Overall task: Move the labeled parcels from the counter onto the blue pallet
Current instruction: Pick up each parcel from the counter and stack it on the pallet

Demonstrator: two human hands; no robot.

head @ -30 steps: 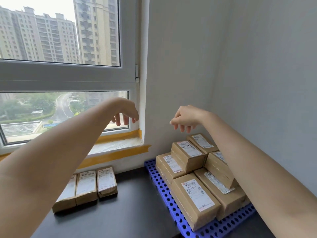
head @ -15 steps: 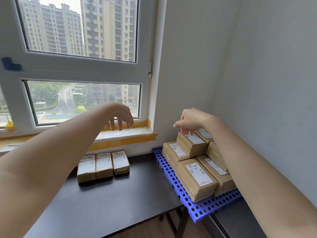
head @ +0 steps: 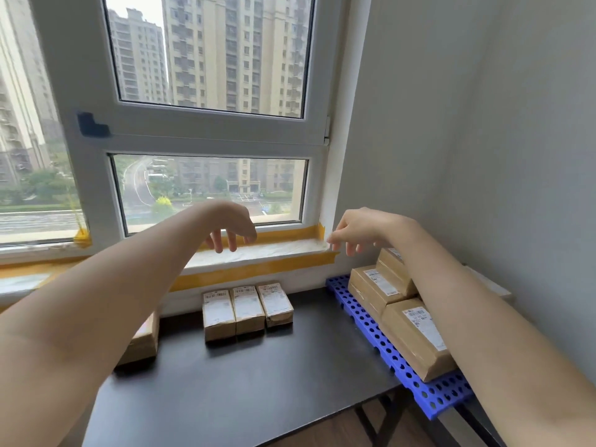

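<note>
Parcels (head: 246,309) on the worktop (head: 258,382) look stiff and light, best gripped by their long sides; both hands (head: 230,225) (head: 353,229) hang loose, empty.

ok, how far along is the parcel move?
Partway. Done: several parcels stacked on the blue pallet. In hand: nothing; left hand and right hand hang open in the air. Left: row of three parcels on the counter, plus a fourth parcel partly hidden by the left arm.
</note>
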